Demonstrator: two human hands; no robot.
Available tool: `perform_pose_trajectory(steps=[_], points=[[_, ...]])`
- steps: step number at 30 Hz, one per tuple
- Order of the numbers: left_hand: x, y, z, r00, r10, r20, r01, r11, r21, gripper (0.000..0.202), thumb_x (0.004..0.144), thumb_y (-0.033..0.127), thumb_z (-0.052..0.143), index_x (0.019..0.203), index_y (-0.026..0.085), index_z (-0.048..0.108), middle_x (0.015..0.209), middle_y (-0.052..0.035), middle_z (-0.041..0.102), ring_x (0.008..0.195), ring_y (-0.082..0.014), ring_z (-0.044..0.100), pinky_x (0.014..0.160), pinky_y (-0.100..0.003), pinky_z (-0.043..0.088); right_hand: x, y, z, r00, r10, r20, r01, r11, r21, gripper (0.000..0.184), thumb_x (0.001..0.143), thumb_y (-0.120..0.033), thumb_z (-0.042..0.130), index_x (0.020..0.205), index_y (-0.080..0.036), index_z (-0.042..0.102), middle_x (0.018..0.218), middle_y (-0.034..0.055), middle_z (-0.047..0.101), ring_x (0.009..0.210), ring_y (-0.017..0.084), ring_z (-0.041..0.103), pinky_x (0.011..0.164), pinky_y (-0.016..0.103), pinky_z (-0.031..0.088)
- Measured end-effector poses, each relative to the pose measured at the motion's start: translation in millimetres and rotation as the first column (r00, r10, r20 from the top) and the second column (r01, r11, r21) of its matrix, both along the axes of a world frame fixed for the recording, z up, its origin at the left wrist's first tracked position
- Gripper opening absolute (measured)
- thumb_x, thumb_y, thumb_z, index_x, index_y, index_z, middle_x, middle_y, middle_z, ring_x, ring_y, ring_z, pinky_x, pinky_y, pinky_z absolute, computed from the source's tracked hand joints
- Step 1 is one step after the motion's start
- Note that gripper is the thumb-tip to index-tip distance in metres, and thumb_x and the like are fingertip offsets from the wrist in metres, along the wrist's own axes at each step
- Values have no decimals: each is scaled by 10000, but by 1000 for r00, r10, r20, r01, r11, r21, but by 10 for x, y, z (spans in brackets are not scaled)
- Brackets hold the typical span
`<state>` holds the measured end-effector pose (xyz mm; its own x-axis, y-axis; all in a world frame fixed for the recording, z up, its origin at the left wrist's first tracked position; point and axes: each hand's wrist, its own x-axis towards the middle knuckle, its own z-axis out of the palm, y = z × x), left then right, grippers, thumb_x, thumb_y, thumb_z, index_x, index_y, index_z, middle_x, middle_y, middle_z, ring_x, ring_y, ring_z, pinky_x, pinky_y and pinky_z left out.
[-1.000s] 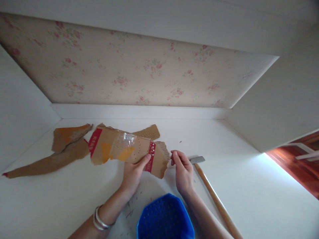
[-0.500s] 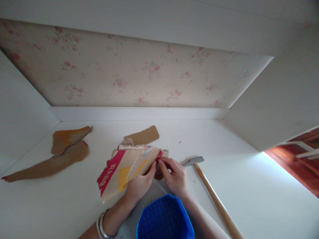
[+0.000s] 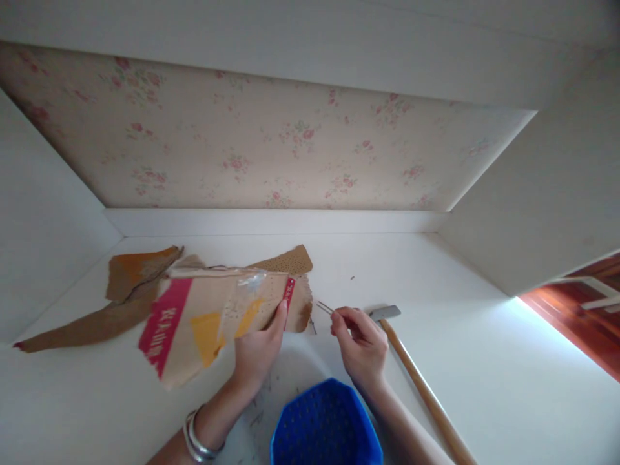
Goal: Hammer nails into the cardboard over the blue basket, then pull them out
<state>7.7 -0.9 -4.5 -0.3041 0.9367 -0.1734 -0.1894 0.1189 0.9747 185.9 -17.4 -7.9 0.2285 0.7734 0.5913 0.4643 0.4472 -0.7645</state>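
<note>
My left hand (image 3: 259, 349) grips the right part of a torn cardboard sheet (image 3: 217, 303), thumb on top near a red strip. The sheet has red and yellow print, clear tape and ragged edges. To its right, my right hand (image 3: 361, 339) is closed, pinching a thin two-pronged metal piece (image 3: 324, 307) between thumb and fingertips. The prongs point left toward the cardboard, apart from it. A thin dark sliver (image 3: 312, 327) shows by the sheet's right edge. Below and between my hands is a blue perforated plastic basket (image 3: 324, 413), its inside only partly visible.
A hammer-like tool with a grey metal head (image 3: 390, 313) and long wooden handle (image 3: 423, 387) lies right of my right hand. Torn brown cardboard (image 3: 97, 326) lies at left, with a dotted cardboard piece (image 3: 290, 259) behind the sheet. Small dark bits (image 3: 256, 413) lie beside the basket.
My hands have moved apart. The cardboard has shifted left and turned flatter in my left hand. My right hand has drawn right, away from the sheet, with the thin metal piece now visible.
</note>
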Motion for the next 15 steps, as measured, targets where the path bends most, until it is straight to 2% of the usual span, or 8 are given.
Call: perform_pose_trajectory(steps=[2,3,6,10,15], points=[[-20,0,48,968,171,-184,-161,985,69,265,676,304,860,926,235,801,1095,-64,783,1339,-318,549,1177,-413,363,52,39,-45,999,-34,21,34,999,-41,124,970,-207,615,889,-212,709,753,-1,711,617,134,658,595,249,547],[-24,7,65,949,227,-219,-208,972,107,297,692,321,860,966,231,792,1120,-65,776,1312,-310,574,1188,-411,348,73,61,-69,998,-36,43,38,997,-66,128,983,-222,609,910,-205,713,789,5,721,648,138,669,616,260,557],[-29,62,80,928,322,-190,-281,936,214,395,755,359,833,1113,213,750,1262,-68,721,1276,-280,601,1176,-389,366,103,114,-136,990,11,143,9,990,-142,143,1007,-257,602,948,-189,713,887,13,738,728,146,694,656,287,581],[-51,137,32,934,351,-62,-339,929,149,463,763,398,835,1147,161,733,1299,-110,697,1257,-292,613,1128,-416,430,87,139,-214,953,99,286,-34,974,-225,158,1018,-285,602,940,-190,701,898,5,729,729,138,687,669,296,585],[-49,167,-46,946,318,59,-324,929,178,406,766,345,843,1127,188,747,1273,-84,713,1249,-264,621,1141,-402,425,60,150,-280,912,139,386,-25,958,-284,148,1006,-275,621,914,-186,693,885,0,711,728,138,670,687,307,580]])
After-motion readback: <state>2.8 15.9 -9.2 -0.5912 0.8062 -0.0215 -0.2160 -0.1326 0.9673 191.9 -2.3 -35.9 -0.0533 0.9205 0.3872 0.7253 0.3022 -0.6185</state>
